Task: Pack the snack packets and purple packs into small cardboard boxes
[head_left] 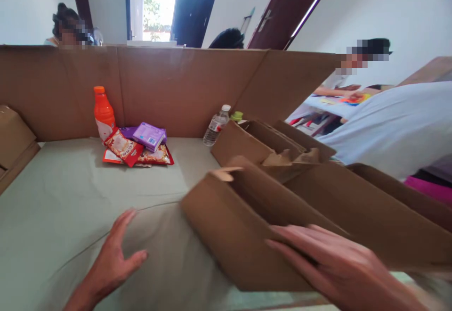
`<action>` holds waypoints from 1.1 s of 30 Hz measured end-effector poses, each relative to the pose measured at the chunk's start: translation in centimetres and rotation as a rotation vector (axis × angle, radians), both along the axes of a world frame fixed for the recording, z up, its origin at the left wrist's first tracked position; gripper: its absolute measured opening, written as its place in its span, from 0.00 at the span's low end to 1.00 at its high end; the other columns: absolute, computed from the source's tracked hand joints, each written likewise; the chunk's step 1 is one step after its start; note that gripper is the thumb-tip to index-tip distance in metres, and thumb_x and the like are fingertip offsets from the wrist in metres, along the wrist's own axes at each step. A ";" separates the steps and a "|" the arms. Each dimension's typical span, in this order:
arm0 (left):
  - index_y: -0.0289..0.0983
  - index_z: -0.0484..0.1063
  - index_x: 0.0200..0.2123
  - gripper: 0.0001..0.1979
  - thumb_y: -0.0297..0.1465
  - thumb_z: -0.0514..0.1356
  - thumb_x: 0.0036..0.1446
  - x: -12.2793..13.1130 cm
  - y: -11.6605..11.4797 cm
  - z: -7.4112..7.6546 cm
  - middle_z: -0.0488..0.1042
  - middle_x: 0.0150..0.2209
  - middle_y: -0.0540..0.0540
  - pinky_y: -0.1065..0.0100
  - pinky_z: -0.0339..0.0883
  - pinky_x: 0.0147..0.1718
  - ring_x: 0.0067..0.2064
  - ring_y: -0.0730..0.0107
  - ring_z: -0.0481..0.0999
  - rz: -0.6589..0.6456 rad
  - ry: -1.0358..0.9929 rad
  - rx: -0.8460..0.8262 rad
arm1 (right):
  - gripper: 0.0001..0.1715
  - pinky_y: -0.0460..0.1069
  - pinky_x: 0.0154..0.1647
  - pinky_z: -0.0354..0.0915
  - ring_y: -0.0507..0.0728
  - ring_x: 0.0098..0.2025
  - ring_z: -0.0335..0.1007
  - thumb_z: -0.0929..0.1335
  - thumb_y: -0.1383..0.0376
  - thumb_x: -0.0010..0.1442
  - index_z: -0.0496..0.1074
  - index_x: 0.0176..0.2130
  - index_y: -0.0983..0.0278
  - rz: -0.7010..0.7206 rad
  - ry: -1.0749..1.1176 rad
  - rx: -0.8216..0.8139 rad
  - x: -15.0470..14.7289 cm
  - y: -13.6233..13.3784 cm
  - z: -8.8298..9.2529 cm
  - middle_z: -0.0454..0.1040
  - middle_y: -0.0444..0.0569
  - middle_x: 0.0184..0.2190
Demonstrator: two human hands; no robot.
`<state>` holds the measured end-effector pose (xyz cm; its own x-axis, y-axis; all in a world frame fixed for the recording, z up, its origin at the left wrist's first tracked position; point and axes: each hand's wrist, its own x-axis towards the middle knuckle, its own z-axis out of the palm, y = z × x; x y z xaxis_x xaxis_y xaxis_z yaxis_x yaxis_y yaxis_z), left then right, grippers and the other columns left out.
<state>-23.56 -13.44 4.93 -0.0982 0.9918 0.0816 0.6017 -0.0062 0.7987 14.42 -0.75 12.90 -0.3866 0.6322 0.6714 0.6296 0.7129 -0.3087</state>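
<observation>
My left hand is over the pale cloth at the lower left, thumb and fingers apart, holding nothing. At the lower right my right hand grips the near wall of an open brown cardboard box, its fingers slightly blurred. That box stands tilted in the picture, with its top open. Beyond my left hand an orange bottle stands upright behind red snack packets and a purple box. A clear bottle with a white cap leans beside the farther box.
More open cardboard boxes line the right side, and another is at the left edge. A tall cardboard wall runs along the back. Beyond it are several people, one at a table on the right.
</observation>
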 end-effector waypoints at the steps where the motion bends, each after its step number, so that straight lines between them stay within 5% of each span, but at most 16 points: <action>1: 0.46 0.56 0.70 0.39 0.42 0.64 0.57 -1.0 -0.5 0.6 0.59 0.71 0.38 0.39 0.55 0.67 0.70 0.43 0.60 0.053 -0.021 0.027 | 0.17 0.52 0.29 0.68 0.55 0.22 0.74 0.68 0.46 0.63 0.81 0.33 0.52 0.160 -0.100 0.024 -2.5 -0.6 1.2 0.80 0.44 0.25; 5: 0.47 0.46 0.72 0.49 0.49 0.67 0.54 -4.0 -3.3 1.8 0.50 0.74 0.37 0.36 0.53 0.66 0.71 0.38 0.56 0.176 -0.097 0.109 | 0.16 0.48 0.28 0.64 0.52 0.22 0.67 0.63 0.66 0.69 0.76 0.32 0.57 0.525 -0.323 0.043 -10.8 -2.2 4.5 0.75 0.43 0.21; 8: 0.49 0.40 0.73 0.58 0.51 0.70 0.49 -4.5 -5.3 1.7 0.44 0.75 0.39 0.37 0.53 0.67 0.72 0.36 0.51 0.153 -0.159 0.104 | 0.11 0.54 0.42 0.69 0.58 0.36 0.76 0.67 0.57 0.68 0.77 0.41 0.58 0.646 -0.224 0.046 -13.4 -2.8 4.2 0.81 0.49 0.33; 11: 0.51 0.40 0.73 0.57 0.50 0.70 0.49 -4.3 -6.3 1.0 0.46 0.75 0.40 0.38 0.53 0.68 0.72 0.37 0.52 0.148 -0.205 0.083 | 0.23 0.64 0.56 0.65 0.67 0.54 0.73 0.65 0.47 0.67 0.76 0.53 0.56 0.535 0.198 -0.025 -13.4 -2.5 1.3 0.79 0.55 0.50; 14: 0.51 0.42 0.73 0.54 0.47 0.69 0.51 -4.0 -6.6 0.3 0.50 0.73 0.40 0.38 0.55 0.67 0.71 0.38 0.55 0.162 -0.230 0.074 | 0.22 0.63 0.52 0.69 0.67 0.54 0.74 0.62 0.49 0.69 0.78 0.49 0.56 0.250 0.577 -0.376 -12.9 -1.9 -3.0 0.79 0.55 0.51; 17: 0.51 0.43 0.73 0.51 0.44 0.69 0.53 -3.8 -6.1 0.1 0.54 0.72 0.40 0.40 0.59 0.66 0.70 0.40 0.58 0.138 -0.278 0.045 | 0.27 0.59 0.44 0.73 0.66 0.48 0.77 0.63 0.44 0.66 0.79 0.47 0.58 0.083 0.601 -0.828 -13.3 -1.9 -7.0 0.80 0.55 0.48; 19: 0.52 0.44 0.73 0.49 0.42 0.68 0.54 -3.8 -5.1 0.4 0.55 0.72 0.41 0.42 0.61 0.65 0.70 0.42 0.59 0.108 -0.303 0.051 | 0.30 0.58 0.42 0.74 0.67 0.49 0.76 0.64 0.41 0.63 0.79 0.48 0.57 0.056 0.551 -0.974 -14.2 -2.0 -8.6 0.80 0.54 0.51; 25: 0.45 0.42 0.74 0.51 0.39 0.66 0.53 -5.2 0.6 1.1 0.55 0.72 0.39 0.46 0.55 0.68 0.71 0.43 0.56 0.118 -0.355 0.178 | 0.34 0.58 0.47 0.73 0.67 0.52 0.74 0.63 0.36 0.60 0.79 0.47 0.57 0.090 0.622 -0.915 -17.4 0.6 -8.2 0.80 0.52 0.48; 29: 0.43 0.42 0.74 0.51 0.41 0.65 0.53 -6.4 2.5 -0.9 0.60 0.70 0.38 0.43 0.56 0.67 0.71 0.40 0.57 0.158 -0.437 0.115 | 0.36 0.59 0.50 0.72 0.67 0.48 0.75 0.64 0.35 0.59 0.80 0.45 0.58 0.245 0.527 -0.962 -17.5 3.4 -8.3 0.82 0.52 0.43; 33: 0.47 0.43 0.73 0.46 0.46 0.61 0.57 -6.7 2.2 -2.6 0.60 0.70 0.42 0.44 0.54 0.68 0.72 0.41 0.53 0.156 -0.451 0.155 | 0.34 0.58 0.47 0.71 0.65 0.46 0.76 0.64 0.37 0.60 0.80 0.45 0.60 0.108 0.423 -0.850 -16.3 8.0 -7.7 0.82 0.53 0.43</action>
<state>-30.27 -11.29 2.31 -0.3037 0.9421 0.1419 0.1997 -0.0827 0.9764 -1.86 7.23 5.18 -0.3016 0.9481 0.1009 0.2911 0.1924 -0.9371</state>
